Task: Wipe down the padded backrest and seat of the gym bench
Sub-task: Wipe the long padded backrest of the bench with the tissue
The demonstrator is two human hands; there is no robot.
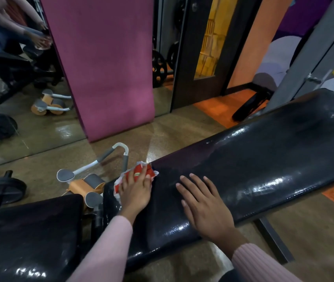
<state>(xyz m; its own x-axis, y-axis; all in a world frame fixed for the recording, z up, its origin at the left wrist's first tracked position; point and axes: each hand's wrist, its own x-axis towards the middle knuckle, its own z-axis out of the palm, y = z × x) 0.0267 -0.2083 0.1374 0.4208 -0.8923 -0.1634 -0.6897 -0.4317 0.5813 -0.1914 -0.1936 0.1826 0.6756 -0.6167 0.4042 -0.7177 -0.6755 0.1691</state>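
A red and white cloth (136,176) is being pressed onto the black backrest (253,159) by the left hand (136,190), mid-frame. The right hand (204,204) is being laid flat, fingers spread, just beside it.

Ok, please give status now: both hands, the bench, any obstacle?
Left hand pressing red cloth on backrest lower end. Right hand flat on pad, empty. Seat nearby. Nothing blocking.

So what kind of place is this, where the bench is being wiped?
Most likely a gym. A black padded bench is wiped by the left hand with a red and white cloth, an ab roller lies on the floor, and weight plates stand by the mirror.
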